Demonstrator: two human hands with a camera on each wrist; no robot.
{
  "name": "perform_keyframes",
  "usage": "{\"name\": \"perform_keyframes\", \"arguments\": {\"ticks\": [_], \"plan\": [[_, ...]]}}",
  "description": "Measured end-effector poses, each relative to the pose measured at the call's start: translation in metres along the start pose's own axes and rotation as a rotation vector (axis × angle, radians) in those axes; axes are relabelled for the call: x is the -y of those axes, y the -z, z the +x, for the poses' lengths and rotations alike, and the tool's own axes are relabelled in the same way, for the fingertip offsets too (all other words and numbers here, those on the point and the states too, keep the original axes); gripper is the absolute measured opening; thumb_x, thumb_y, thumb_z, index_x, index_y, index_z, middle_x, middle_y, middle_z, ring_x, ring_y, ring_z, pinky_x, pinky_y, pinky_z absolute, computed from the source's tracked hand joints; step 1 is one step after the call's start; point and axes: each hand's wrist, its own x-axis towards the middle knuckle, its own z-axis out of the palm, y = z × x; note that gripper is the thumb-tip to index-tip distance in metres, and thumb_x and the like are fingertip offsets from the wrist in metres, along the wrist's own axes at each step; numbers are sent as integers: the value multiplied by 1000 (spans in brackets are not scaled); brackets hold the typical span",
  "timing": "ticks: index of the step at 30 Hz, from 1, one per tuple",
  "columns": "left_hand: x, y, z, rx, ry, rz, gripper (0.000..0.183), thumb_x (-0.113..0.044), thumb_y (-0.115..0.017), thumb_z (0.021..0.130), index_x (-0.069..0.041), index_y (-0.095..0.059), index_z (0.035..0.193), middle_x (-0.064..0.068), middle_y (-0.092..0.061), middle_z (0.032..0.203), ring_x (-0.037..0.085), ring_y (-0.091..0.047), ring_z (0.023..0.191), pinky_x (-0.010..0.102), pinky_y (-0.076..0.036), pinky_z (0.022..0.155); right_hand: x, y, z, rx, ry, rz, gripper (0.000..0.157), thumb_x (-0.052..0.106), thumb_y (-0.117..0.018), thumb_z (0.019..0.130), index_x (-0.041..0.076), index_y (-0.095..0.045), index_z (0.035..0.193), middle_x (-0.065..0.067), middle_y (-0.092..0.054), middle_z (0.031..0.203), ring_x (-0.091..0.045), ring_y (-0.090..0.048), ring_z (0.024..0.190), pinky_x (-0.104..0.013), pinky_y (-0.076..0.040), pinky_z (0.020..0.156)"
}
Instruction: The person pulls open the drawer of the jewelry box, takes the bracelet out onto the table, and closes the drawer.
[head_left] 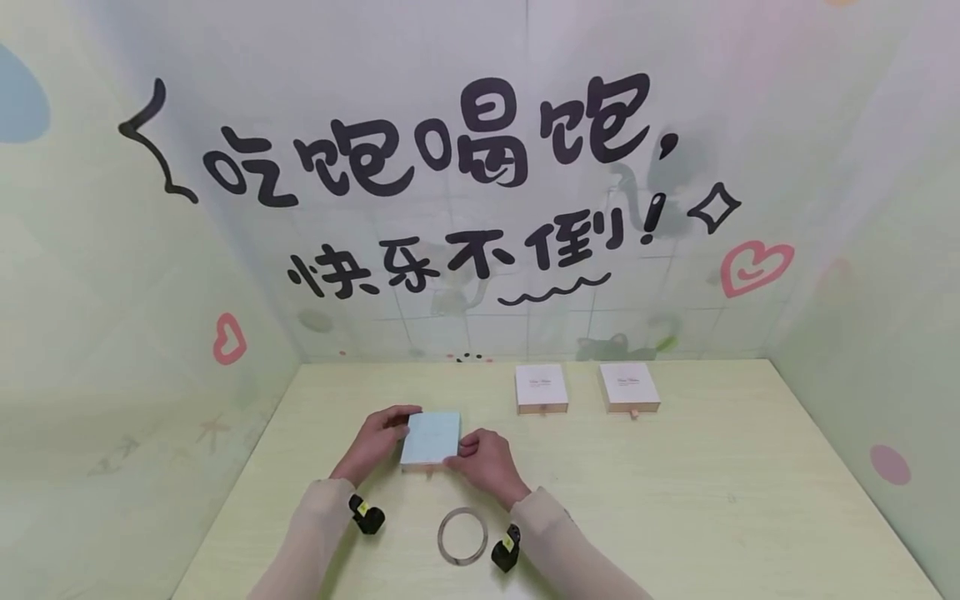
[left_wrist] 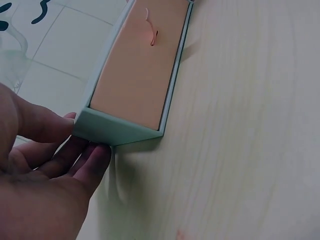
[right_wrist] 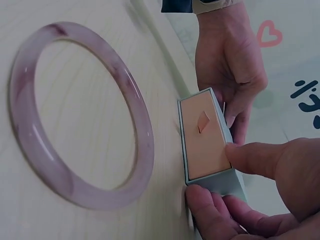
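Observation:
A light-blue drawer box [head_left: 431,437] lies on the table between both hands. Its brown-orange drawer front [left_wrist: 135,75] with a small pink pull ribbon [left_wrist: 152,36] faces the person, and the drawer sits inside the sleeve. My left hand [head_left: 377,442] holds the box's left side, thumb near the top edge and fingertips against the side. On the opposite side my right hand [head_left: 491,465] grips the box, with its thumb [right_wrist: 255,157] at the front top edge and fingers at the side. A pale bangle with purplish-brown patches [right_wrist: 25,95] lies flat on the table, nearer the person.
Two white boxes with brownish sides, one [head_left: 541,387] left of the other [head_left: 628,386], stand near the back edge of the pale wood table [head_left: 712,492]. Printed wall panels [head_left: 465,50] enclose the back and sides. Black wrist cameras [head_left: 367,515] hang below both wrists.

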Motion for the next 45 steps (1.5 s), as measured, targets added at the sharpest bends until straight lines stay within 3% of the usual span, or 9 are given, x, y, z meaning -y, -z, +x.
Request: {"name": "perform_keyframes", "arguments": {"ticks": [8, 13, 17, 24, 30, 36, 45], "plan": [[2, 2, 5, -6, -15, -6, 40, -4, -59, 98, -7, -62, 138, 16, -63, 139, 31, -58, 130, 45, -49, 108, -4, 19, -1, 116, 44, -56, 43, 31, -83, 85, 3, -67, 113, -8, -69, 105, -18, -61, 93, -34, -53, 79], [-2, 6, 7, -23, -24, 13, 42, -13, -65, 98, -7, -62, 139, 15, -63, 141, 33, -56, 133, 50, -44, 112, -3, 37, 0, 163, 168, -124, 51, 35, -81, 87, 4, -65, 125, -14, -68, 124, -27, -63, 108, -42, -54, 90], [-12, 8, 10, -21, -50, 35, 46, -22, -67, 99, -7, -58, 142, 16, -56, 150, 37, -46, 144, 55, -36, 119, 0, 54, 1, 160, 261, -204, 58, 39, -79, 89, 8, -62, 135, -13, -62, 137, -34, -59, 124, -50, -50, 102], [-39, 7, 24, 2, -85, 70, 60, -31, -68, 99, -12, -48, 152, 13, -42, 161, 34, -33, 153, 50, -31, 124, 1, 86, 6, 90, 366, -340, 62, 40, -78, 89, 15, -59, 142, -11, -52, 151, -35, -45, 142, -55, -43, 112], [-58, -2, 38, 31, -91, 82, 64, -36, -67, 99, -16, -43, 155, 12, -38, 164, 34, -30, 154, 50, -30, 124, -4, 114, 9, 5, 338, -384, 67, 39, -79, 89, 15, -55, 147, -14, -45, 158, -38, -39, 147, -58, -41, 114], [-72, -15, 53, 86, -82, 50, 70, -43, -68, 97, -19, -41, 157, 10, -37, 165, 34, -30, 155, 53, -31, 123, -17, 132, 18, -98, 306, -343, 70, 34, -79, 88, 8, -52, 148, -19, -45, 157, -41, -42, 144, -57, -39, 115], [-93, -43, 71, 153, -64, 49, 72, -48, -67, 96, -21, -41, 157, 5, -39, 164, 32, -30, 155, 58, -31, 122, -35, 143, 27, -208, 63, -104, 77, 34, -75, 92, 8, -41, 155, -19, -40, 161, -43, -39, 147, -59, -37, 117]]}}
